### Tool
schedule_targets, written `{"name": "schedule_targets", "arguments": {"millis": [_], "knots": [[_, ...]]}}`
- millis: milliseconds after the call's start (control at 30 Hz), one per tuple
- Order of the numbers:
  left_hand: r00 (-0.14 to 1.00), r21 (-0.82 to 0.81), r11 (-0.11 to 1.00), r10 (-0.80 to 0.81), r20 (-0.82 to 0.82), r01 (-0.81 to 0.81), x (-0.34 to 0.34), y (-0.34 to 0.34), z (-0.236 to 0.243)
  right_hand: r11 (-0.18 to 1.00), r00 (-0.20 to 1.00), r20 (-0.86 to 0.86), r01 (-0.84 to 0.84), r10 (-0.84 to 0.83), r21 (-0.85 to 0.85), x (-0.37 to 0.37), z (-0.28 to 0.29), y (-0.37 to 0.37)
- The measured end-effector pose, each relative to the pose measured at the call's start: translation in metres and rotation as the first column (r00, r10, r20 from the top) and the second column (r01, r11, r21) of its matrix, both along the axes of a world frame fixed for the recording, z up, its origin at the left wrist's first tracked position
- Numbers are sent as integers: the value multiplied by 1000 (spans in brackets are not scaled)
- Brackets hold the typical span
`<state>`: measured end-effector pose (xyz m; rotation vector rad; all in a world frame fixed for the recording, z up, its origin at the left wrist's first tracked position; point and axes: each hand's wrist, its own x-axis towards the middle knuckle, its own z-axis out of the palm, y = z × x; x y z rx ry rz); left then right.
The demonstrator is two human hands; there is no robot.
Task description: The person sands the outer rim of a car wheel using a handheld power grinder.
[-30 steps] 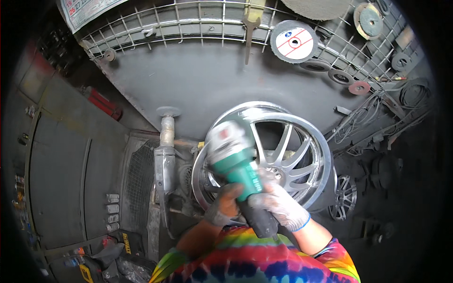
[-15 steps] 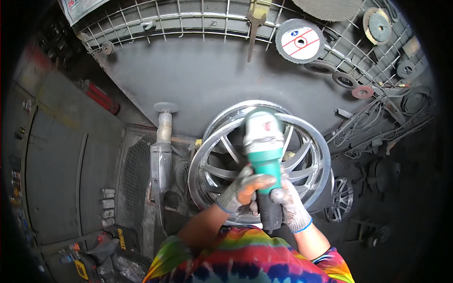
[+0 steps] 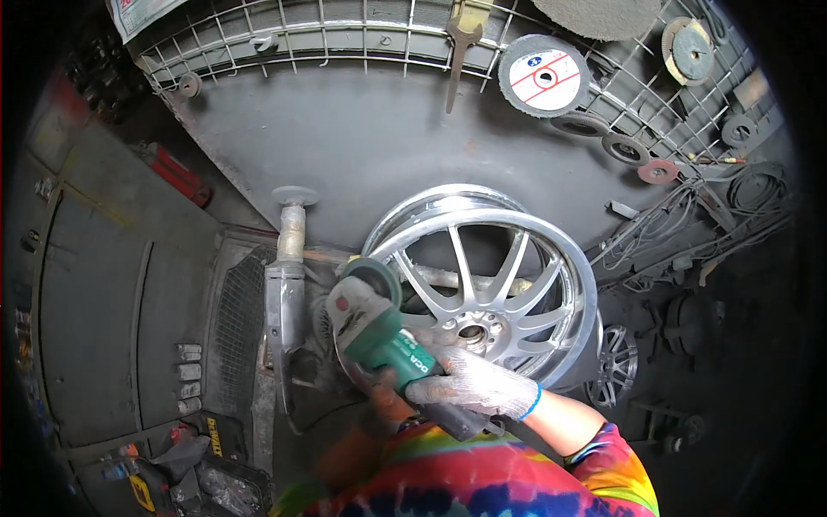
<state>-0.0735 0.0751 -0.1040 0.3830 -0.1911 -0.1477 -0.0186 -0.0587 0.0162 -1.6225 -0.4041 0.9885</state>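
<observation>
A green and black angle grinder (image 3: pixel 370 332) with a disc at its head is tilted toward the upper left over the left side of a silver alloy wheel (image 3: pixel 517 289). My right hand (image 3: pixel 469 383), in a whitish glove, is closed on the grinder's body and handle. My left hand (image 3: pixel 386 401), blurred and partly hidden behind the tool, also grips it from below. A second silver rim (image 3: pixel 439 194) shows behind the wheel, which leans over a dark grey work surface.
A metal post with a round flange (image 3: pixel 293 233) stands left of the wheels. A wire rack (image 3: pixel 345 47) with discs and a wrench (image 3: pixel 457 60) runs along the back. Coiled cables (image 3: pixel 749 189) are at right, another wheel (image 3: pixel 612 366) lower right, tool cases (image 3: pixel 215 465) lower left.
The grinder has swung from over the wheel's middle down and to the left, its head tilting left. My hands moved with it, the right one now lying more across, exposing the wheel's hub.
</observation>
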Motion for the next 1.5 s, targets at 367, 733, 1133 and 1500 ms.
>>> {"name": "schedule_targets", "arguments": {"millis": [367, 733, 1133, 1500], "knots": [[899, 442, 800, -436, -37, 406, 93, -35, 59, 528, 610, -504, 789, -612, 314, -40, -13, -32], [993, 250, 961, -116, -28, 120, 19, -4, 2, 948, 973, 29, 216, -229, 232, -17, -26, -12], [958, 272, 925, -219, -185, 265, 46, -21, -13, 881, 927, -123, 376, -355, 288, -11, -34, -30], [964, 74, 988, -146, 221, 133, 38, 1, 11, 926, 938, -227, 309, -260, 217, -30, -21, -11]]}}
